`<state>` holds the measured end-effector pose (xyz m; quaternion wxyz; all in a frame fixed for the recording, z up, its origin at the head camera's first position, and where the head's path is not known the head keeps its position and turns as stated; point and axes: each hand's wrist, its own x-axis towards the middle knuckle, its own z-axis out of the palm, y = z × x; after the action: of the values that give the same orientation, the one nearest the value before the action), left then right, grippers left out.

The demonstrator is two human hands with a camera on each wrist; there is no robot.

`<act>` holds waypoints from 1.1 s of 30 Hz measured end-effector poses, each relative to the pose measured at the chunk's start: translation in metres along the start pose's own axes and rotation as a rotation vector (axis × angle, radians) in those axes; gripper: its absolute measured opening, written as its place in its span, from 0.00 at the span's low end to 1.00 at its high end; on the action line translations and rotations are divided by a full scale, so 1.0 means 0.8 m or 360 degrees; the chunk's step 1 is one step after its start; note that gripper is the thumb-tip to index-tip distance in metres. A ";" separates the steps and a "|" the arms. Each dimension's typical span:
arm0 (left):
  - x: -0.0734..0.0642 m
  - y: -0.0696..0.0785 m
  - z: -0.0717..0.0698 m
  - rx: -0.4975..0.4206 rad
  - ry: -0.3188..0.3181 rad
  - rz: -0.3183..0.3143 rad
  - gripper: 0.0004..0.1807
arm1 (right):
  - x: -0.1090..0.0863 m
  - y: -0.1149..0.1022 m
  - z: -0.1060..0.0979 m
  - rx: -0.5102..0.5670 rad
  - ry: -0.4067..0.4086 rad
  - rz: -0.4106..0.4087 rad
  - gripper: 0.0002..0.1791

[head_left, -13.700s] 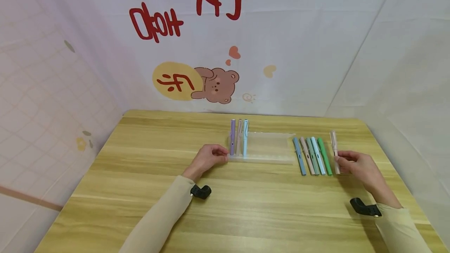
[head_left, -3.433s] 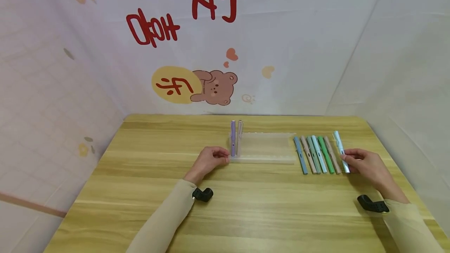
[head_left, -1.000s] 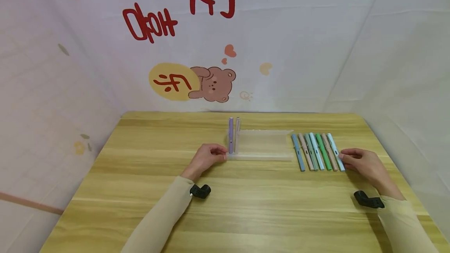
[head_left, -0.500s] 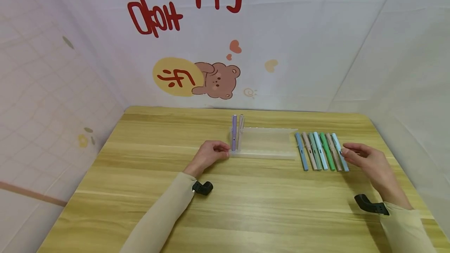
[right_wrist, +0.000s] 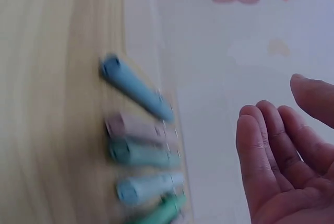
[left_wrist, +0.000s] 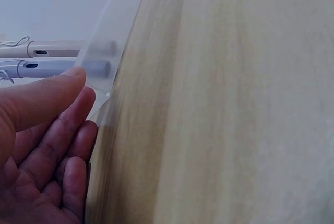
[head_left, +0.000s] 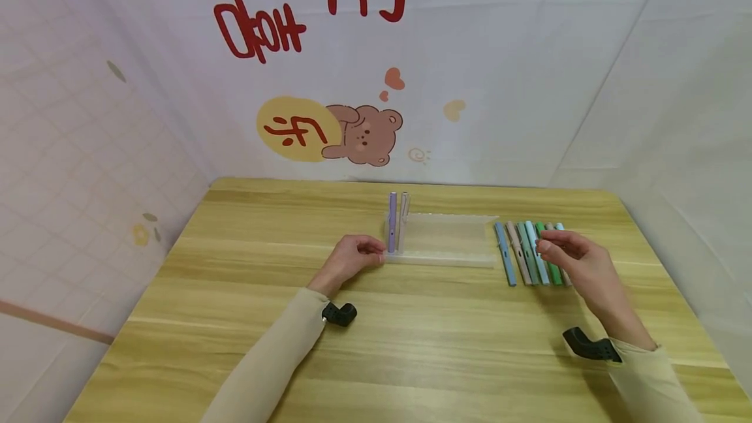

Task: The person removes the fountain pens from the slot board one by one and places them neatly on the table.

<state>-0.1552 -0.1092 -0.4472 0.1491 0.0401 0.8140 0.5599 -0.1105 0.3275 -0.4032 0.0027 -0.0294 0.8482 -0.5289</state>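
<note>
Right hand (head_left: 572, 261) hangs just above the pen row (head_left: 531, 254) on the right side of the table (head_left: 411, 338), fingers loosely bent, holding nothing; wrist view shows the palm (right_wrist: 284, 166) empty w/ fingers relaxed. It covers the right end of the row, so the green pen (head_left: 541, 228) and the ones right of it show only at their far tips. Clear of the hand, left to right: blue pen (head_left: 505, 254), beige pen (head_left: 517, 250), teal pen (head_left: 525, 250), pale blue pen (head_left: 533, 247), all lying side by side, touching or nearly so, pointing near-to-far.

Left hand (head_left: 348, 261) rests on the table at the left end of the clear rack (head_left: 446, 240), fingers loosely curled, fingertips (left_wrist: 78, 78) against the rack's edge; no real grip visible, more a steadying touch. Rack sits mid-table, just left of the pen row. Two pens stand upright in its leftmost slots: purple pen (head_left: 392, 220) at the very end, pinkish pen (head_left: 403, 220) right beside it. Rest of the rack holds nothing.

Behind: white backdrop w/ a bear print (head_left: 364, 139) and red lettering (head_left: 258, 31).
</note>
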 end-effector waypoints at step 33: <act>0.000 -0.002 0.000 0.0009 0.0000 -0.0003 0.10 | 0.042 -0.044 0.161 0.0170 -0.0285 -0.0220 0.22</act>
<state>-0.1550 -0.1101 -0.4486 0.1495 0.0398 0.8157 0.5574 -0.1380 0.1942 -0.4273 0.0435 -0.1345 0.8112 -0.5674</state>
